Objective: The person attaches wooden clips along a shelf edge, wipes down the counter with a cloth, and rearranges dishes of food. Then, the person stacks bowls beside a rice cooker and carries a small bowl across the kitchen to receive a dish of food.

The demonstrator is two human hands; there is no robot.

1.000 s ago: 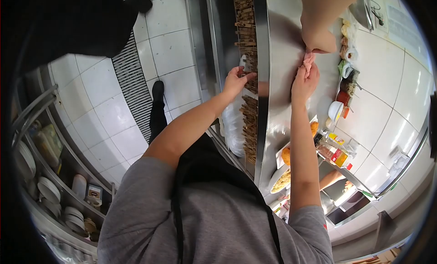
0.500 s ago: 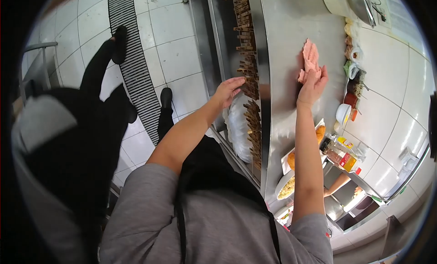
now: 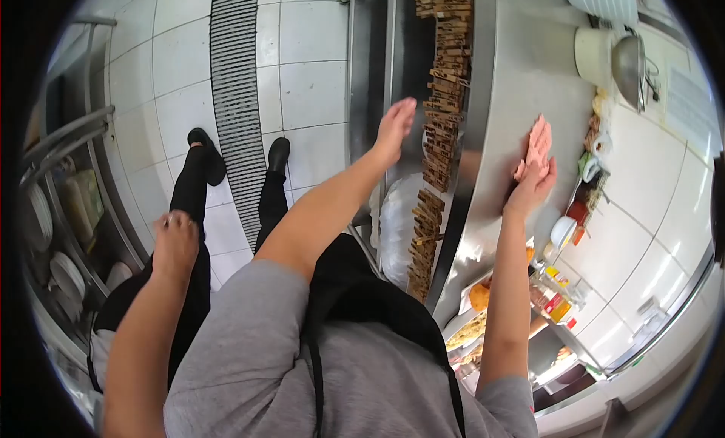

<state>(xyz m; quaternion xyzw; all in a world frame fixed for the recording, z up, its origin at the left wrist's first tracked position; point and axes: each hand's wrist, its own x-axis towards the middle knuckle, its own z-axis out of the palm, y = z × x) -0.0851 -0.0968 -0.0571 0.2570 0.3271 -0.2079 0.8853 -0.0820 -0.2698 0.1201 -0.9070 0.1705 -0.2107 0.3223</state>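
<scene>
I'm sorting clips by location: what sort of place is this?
Probably a commercial kitchen, judging by the long stainless-steel counter, the long, dark slatted floor grate and the round white dishes at the picture's left.

No text legible. Label on bottle, nearer wearer than right grip: print too small. Wall sheet beyond right grip: writing unreadable.
</scene>
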